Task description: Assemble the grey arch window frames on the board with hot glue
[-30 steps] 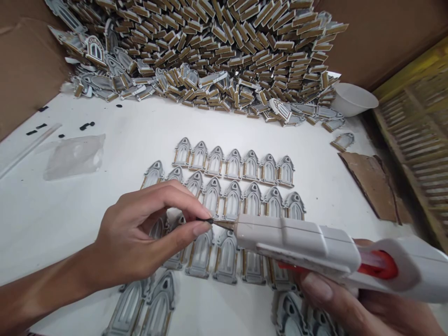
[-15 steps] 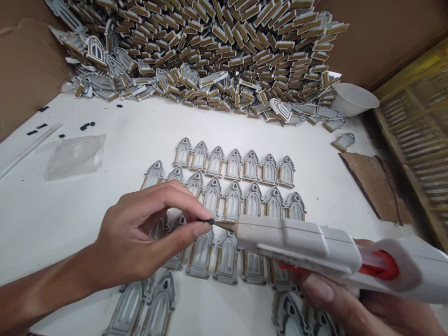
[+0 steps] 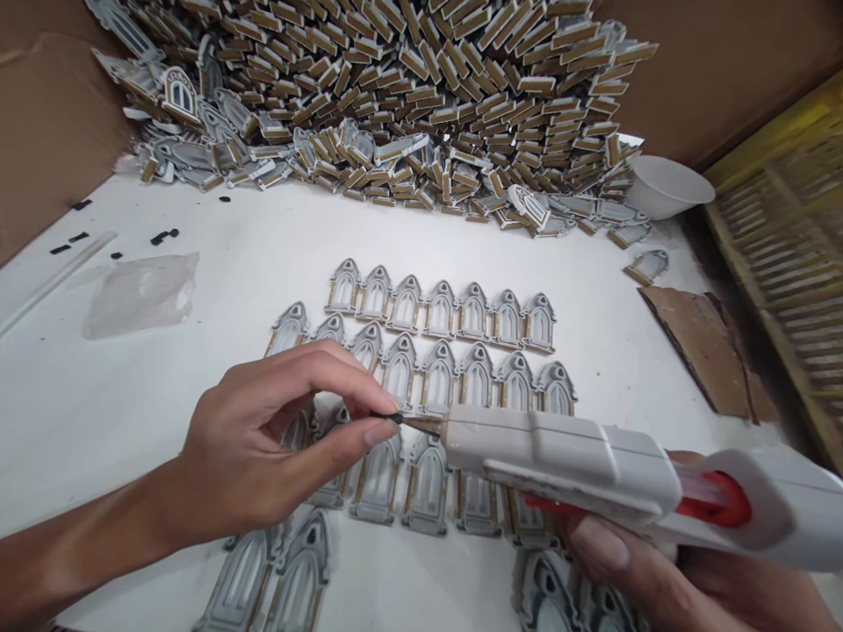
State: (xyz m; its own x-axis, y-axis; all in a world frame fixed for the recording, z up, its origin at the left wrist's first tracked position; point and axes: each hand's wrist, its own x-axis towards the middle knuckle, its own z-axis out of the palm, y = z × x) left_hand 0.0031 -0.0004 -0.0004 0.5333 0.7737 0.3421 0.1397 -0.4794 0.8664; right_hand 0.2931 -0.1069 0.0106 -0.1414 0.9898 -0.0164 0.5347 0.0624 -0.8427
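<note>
My left hand [image 3: 277, 443] pinches a tiny black piece [image 3: 388, 418] between thumb and forefinger. The metal nozzle of a white glue gun [image 3: 593, 465] touches that piece. My right hand [image 3: 659, 570] grips the gun from below, with a red trigger showing near its fingers. Both hands hover over rows of small grey arched window pieces [image 3: 454, 351] laid flat on the white table [image 3: 79, 412]. Some of those pieces are hidden under my hands.
A large heap of grey and tan window pieces [image 3: 395, 96] fills the back of the table. A white bowl [image 3: 665, 186] stands at the back right, torn cardboard [image 3: 704, 347] at the right, a clear plastic bag [image 3: 141, 294] and small black bits [image 3: 162, 236] at the left.
</note>
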